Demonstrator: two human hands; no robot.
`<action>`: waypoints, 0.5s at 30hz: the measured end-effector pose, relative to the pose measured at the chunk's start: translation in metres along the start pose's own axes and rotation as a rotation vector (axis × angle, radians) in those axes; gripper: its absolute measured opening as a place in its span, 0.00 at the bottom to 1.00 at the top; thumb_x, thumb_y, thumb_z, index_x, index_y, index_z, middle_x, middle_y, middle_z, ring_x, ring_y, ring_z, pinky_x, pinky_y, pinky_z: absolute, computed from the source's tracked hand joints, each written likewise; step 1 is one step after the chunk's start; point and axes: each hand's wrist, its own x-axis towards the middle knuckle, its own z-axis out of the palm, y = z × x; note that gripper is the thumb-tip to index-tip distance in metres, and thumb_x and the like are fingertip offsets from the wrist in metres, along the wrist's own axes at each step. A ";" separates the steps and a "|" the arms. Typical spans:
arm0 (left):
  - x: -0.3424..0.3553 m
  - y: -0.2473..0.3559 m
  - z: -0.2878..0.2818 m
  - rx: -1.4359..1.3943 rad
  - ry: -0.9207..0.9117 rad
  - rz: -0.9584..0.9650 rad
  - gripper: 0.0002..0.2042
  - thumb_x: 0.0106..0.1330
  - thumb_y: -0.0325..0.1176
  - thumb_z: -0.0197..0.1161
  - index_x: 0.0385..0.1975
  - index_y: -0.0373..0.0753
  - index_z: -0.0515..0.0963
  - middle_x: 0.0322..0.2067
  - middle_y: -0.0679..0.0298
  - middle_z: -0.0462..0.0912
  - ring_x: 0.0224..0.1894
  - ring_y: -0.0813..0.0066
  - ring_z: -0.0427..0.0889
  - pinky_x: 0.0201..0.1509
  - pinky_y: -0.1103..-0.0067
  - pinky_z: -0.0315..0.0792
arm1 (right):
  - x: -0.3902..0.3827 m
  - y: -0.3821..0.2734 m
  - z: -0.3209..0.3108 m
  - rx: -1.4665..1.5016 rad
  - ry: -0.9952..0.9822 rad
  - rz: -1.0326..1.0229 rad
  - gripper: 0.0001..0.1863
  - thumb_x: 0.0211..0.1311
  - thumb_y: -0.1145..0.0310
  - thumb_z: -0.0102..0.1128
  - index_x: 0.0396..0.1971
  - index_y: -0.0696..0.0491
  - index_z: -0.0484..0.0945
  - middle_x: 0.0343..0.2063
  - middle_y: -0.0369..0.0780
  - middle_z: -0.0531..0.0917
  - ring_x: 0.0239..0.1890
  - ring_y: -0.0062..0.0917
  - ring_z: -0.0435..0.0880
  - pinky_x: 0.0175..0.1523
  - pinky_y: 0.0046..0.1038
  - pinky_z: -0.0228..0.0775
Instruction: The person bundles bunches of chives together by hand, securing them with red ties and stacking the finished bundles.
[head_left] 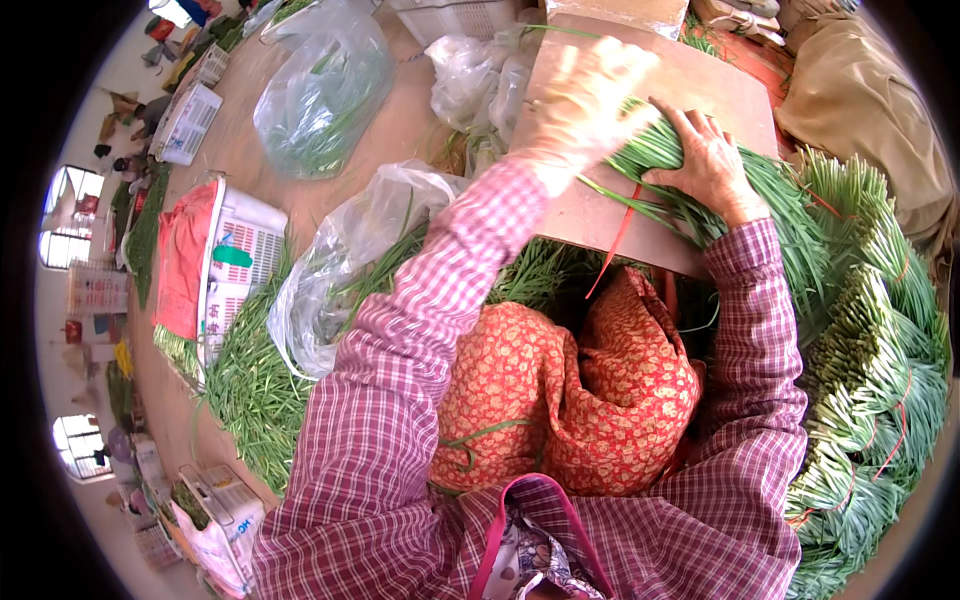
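Observation:
A bunch of long thin green stems, like chives, [768,190] lies across a flat pinkish-brown board [590,222] in front of me. My right hand [705,165] is laid over the bunch, its thumb and fingers gripping the stems from above. Beside it to the left, my left hand [590,105] is at the end of the bunch, smeared by motion, so its fingers cannot be made out. A thin red strip [622,240] runs out from under the stems and hangs over the board's near edge.
Tied bundles of green stems [850,350] are stacked along my right side. Loose green stems [260,370] and clear plastic bags [325,100] lie to the left. A white crate [245,245] with red cloth stands there. Patterned red cloth [560,400] covers my lap.

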 end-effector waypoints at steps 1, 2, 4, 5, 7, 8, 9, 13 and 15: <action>-0.012 -0.001 0.026 0.155 0.054 0.085 0.29 0.66 0.57 0.49 0.63 0.45 0.65 0.58 0.59 0.70 0.62 0.62 0.66 0.70 0.59 0.51 | 0.002 -0.007 -0.005 -0.018 -0.022 -0.024 0.52 0.35 0.49 0.75 0.66 0.39 0.61 0.51 0.42 0.74 0.57 0.41 0.71 0.59 0.45 0.62; -0.020 0.004 0.043 0.143 -0.038 0.019 0.30 0.66 0.57 0.49 0.63 0.44 0.65 0.58 0.60 0.69 0.62 0.62 0.66 0.70 0.59 0.51 | 0.000 -0.005 -0.007 -0.039 -0.001 -0.054 0.52 0.35 0.47 0.75 0.66 0.40 0.60 0.53 0.42 0.73 0.57 0.41 0.70 0.59 0.45 0.61; -0.029 0.014 0.052 0.141 -0.133 -0.061 0.31 0.65 0.57 0.49 0.63 0.43 0.64 0.59 0.60 0.68 0.63 0.62 0.65 0.70 0.59 0.50 | -0.006 -0.003 -0.007 -0.055 0.052 -0.091 0.53 0.35 0.45 0.74 0.66 0.43 0.60 0.55 0.42 0.72 0.58 0.40 0.70 0.60 0.45 0.60; -0.035 0.019 0.051 0.152 -0.137 -0.079 0.32 0.65 0.56 0.50 0.63 0.42 0.64 0.60 0.61 0.67 0.63 0.63 0.64 0.70 0.59 0.49 | -0.009 -0.005 -0.006 -0.049 0.081 -0.103 0.54 0.34 0.43 0.73 0.66 0.43 0.61 0.56 0.42 0.72 0.58 0.40 0.69 0.60 0.45 0.59; -0.043 0.027 0.046 0.151 -0.151 -0.137 0.32 0.64 0.55 0.52 0.63 0.41 0.64 0.61 0.63 0.66 0.65 0.65 0.61 0.71 0.60 0.47 | -0.014 -0.016 0.001 -0.077 0.134 -0.109 0.55 0.32 0.39 0.71 0.66 0.43 0.61 0.56 0.42 0.72 0.58 0.39 0.69 0.60 0.45 0.59; -0.044 0.026 0.049 0.138 -0.136 -0.148 0.32 0.64 0.55 0.53 0.63 0.41 0.64 0.61 0.63 0.66 0.65 0.65 0.62 0.71 0.60 0.48 | -0.017 -0.020 0.008 -0.098 0.176 -0.113 0.56 0.32 0.38 0.70 0.66 0.43 0.61 0.56 0.42 0.72 0.58 0.39 0.69 0.60 0.44 0.58; -0.044 0.024 0.052 0.125 -0.121 -0.160 0.32 0.63 0.55 0.53 0.63 0.42 0.65 0.61 0.63 0.66 0.65 0.66 0.62 0.71 0.60 0.48 | -0.019 -0.021 0.016 -0.116 0.218 -0.118 0.56 0.32 0.37 0.70 0.66 0.43 0.60 0.55 0.41 0.72 0.58 0.39 0.69 0.60 0.44 0.58; -0.027 0.014 0.062 0.050 -0.041 -0.133 0.24 0.68 0.51 0.47 0.60 0.46 0.68 0.55 0.64 0.75 0.60 0.66 0.69 0.67 0.64 0.55 | -0.013 0.005 0.023 -0.098 0.259 -0.141 0.51 0.38 0.33 0.63 0.65 0.42 0.63 0.55 0.40 0.73 0.54 0.38 0.71 0.59 0.44 0.58; -0.034 -0.004 0.063 0.123 -0.062 -0.212 0.22 0.70 0.50 0.45 0.59 0.49 0.69 0.56 0.65 0.75 0.60 0.67 0.69 0.66 0.64 0.57 | -0.012 0.002 0.024 -0.128 0.249 -0.147 0.48 0.41 0.33 0.62 0.64 0.39 0.65 0.53 0.40 0.74 0.54 0.38 0.72 0.58 0.42 0.59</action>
